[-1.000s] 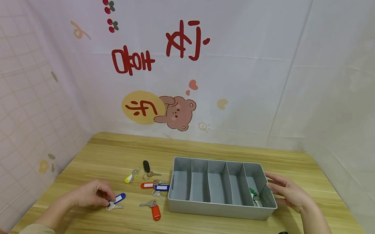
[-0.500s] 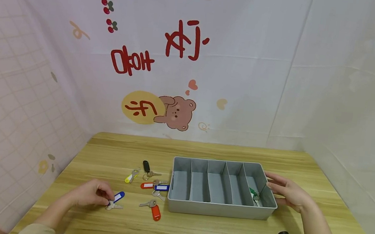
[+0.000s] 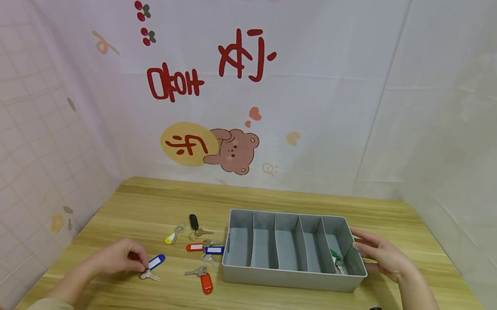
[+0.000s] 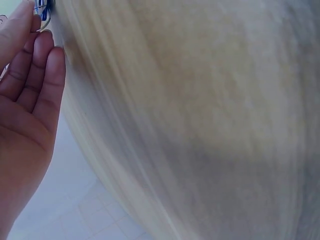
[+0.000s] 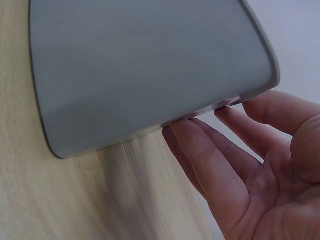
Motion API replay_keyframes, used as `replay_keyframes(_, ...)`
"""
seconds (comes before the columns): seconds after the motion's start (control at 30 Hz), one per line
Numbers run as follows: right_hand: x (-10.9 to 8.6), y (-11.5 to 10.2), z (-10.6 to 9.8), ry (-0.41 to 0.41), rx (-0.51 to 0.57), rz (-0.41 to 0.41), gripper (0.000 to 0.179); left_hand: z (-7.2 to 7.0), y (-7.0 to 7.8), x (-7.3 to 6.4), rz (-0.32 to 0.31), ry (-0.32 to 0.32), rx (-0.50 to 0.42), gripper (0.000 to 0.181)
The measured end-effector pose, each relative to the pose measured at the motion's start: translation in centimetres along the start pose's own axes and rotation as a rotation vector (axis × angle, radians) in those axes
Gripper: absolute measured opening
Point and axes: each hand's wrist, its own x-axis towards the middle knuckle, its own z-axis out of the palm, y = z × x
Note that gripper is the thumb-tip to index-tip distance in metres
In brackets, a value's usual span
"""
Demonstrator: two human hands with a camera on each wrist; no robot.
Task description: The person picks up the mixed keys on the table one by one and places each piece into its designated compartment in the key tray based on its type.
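Note:
My left hand (image 3: 121, 259) pinches the ring end of a key (image 3: 150, 276) with a blue tag (image 3: 156, 261), low over the table at the left. In the left wrist view only a bit of blue and the ring (image 4: 46, 22) show past the fingertips. My right hand (image 3: 385, 256) rests its fingertips against the right end of a grey divided tray (image 3: 290, 279). The right wrist view shows those fingers (image 5: 205, 155) fairly straight along the tray's wall (image 5: 150, 75). Inside the rightmost compartment lies a key (image 3: 339, 265) with a green tag (image 3: 334, 254).
Between my left hand and the tray lie several tagged keys: a black tag (image 3: 194, 221), a yellow tag (image 3: 170, 238), a red tag (image 3: 195, 247) beside a blue tag (image 3: 214, 250), and another red tag (image 3: 206, 283) nearer the front. A printed cloth (image 3: 326, 107) hangs behind the table.
The pinched key has swung slightly, its blade now angled more toward the front. My left hand barely shifts; the right hand and tray stay put.

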Motion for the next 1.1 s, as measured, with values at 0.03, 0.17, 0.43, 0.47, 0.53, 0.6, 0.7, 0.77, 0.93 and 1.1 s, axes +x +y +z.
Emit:
replay_keyframes(0.03,0.0,0.0,0.0,-0.001,0.0,-0.001,0.059,0.0,0.1,0.0,-0.006,0.004,0.0,0.006)
replay_keyframes(0.17,0.0,0.0,0.0,-0.003,-0.002,-0.002,0.059,0.1,0.3,0.0,-0.02,0.031,0.018,0.006)
replay_keyframes(0.43,0.1,0.1,0.1,0.015,-0.029,-0.002,0.061,0.0,0.6,0.0,-0.016,0.116,0.028,0.004)
replay_keyframes(0.47,0.1,0.1,0.1,0.015,-0.029,-0.002,0.061,0.0,0.7,0.1,-0.021,0.124,0.025,0.004)
replay_keyframes(0.53,0.1,0.2,0.1,0.015,-0.028,-0.002,0.061,-0.1,1.0,0.1,-0.034,0.134,0.013,0.004)
replay_keyframes(0.6,0.1,0.2,0.1,0.015,-0.024,-0.002,0.061,-0.3,1.2,0.2,-0.038,0.146,0.013,0.005)
replay_keyframes(0.7,0.1,0.3,0.0,0.013,-0.019,-0.001,0.061,-0.4,1.6,0.2,-0.025,0.168,0.014,0.006)
replay_keyframes(0.77,0.1,0.3,0.0,0.012,-0.018,0.0,0.06,-0.4,1.7,0.3,-0.012,0.182,0.008,0.006)
replay_keyframes(0.93,0.2,0.4,-0.1,0.015,-0.029,0.004,0.059,-0.6,2.2,0.5,-0.03,0.195,-0.037,0.005)
replay_keyframes(1.1,0.2,0.4,-0.2,0.016,-0.031,0.007,0.059,-0.9,2.9,0.6,-0.038,0.204,-0.07,0.004)
